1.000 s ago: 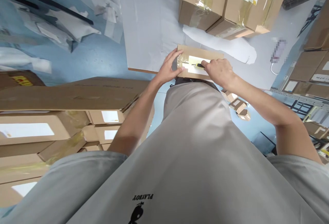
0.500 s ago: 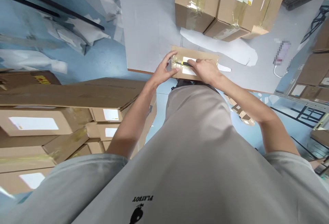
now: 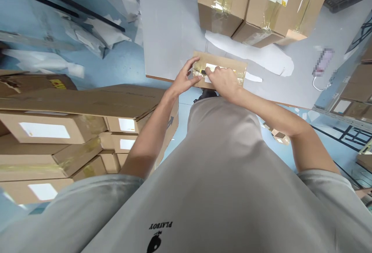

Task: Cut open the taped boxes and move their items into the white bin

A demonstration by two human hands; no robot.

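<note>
A small taped cardboard box (image 3: 236, 62) lies at the table's front edge, close to my body. My left hand (image 3: 186, 78) grips its left end, fingers on the far side and thumb on the near side. My right hand (image 3: 225, 82) is closed around a black and yellow utility knife (image 3: 204, 72) held over the taped top, near the left end. The hand covers most of the knife, and whether the blade is in the tape I cannot tell. A white label (image 3: 211, 67) on the box is partly hidden by my fingers.
Large taped cartons (image 3: 222, 9) stand at the back of the grey table (image 3: 168, 32), with white paper (image 3: 250, 51) before them. A pale purple object (image 3: 323, 61) lies to the right. Cardboard boxes (image 3: 46, 129) are stacked at my left. Paper scraps (image 3: 99, 32) litter the blue floor.
My right hand has moved left along the box with the knife, and now hides more of it. My left hand keeps its grip on the box. The view has shifted slightly.
</note>
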